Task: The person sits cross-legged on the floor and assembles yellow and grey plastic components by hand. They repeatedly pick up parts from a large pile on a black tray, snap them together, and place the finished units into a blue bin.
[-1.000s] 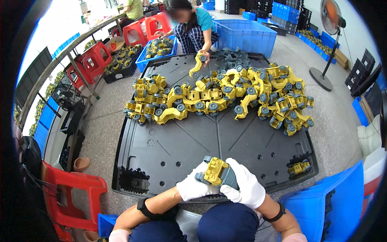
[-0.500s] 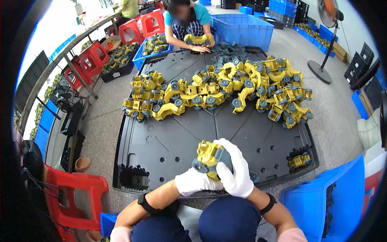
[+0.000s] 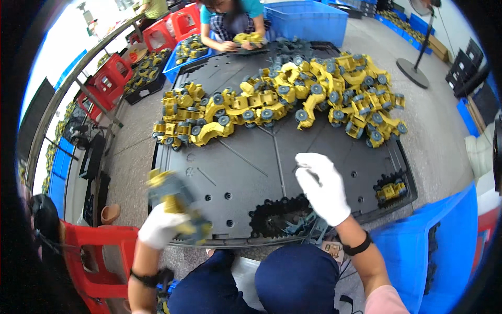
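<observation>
My left hand, in a white glove, grips a yellow and dark grey toy truck over the table's left front edge; the truck is smeared by motion. My right hand, also gloved in white, hovers over the front right of the black table. Its fingers are bent with a gap by the thumb, and I see nothing in it. Below it, dark grey plastic parts lie by a jagged-edged recess at the near edge. Many yellow toy trucks are heaped across the table's far half.
One more toy truck rests in the table's right corner recess. A blue bin stands at my right, a red stool at my left. Across the table, a person handles a toy truck beside a large blue crate.
My hands have parted. The left has carried the toy truck away to the left, while the right has let go and moved up and right. The view has shifted slightly.
</observation>
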Available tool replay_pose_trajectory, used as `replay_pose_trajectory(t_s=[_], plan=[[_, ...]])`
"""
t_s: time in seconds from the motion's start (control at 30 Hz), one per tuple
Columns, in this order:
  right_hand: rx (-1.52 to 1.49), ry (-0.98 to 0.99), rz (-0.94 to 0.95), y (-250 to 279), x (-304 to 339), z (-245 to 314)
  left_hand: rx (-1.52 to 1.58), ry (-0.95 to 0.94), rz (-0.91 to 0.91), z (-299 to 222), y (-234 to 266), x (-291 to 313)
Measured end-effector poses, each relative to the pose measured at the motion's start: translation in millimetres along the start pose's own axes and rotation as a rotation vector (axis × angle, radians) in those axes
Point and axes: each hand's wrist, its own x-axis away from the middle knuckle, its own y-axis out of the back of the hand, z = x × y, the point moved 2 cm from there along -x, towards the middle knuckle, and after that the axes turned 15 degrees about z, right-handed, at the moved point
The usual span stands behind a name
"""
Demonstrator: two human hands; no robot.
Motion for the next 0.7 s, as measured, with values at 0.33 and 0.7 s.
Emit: replay_pose_trajectory(t_s=[0.33, 0.7], plan=[[0.281, -0.543, 0.24, 86.2, 90.7, -83.0, -0.054, 0.63, -0.586, 142.5, 79.3, 294.5], [0.314, -0.493, 0.078, 97.4, 107.1, -114.0, -0.527, 0.691, -0.312, 132.3, 51.9, 167.8]])
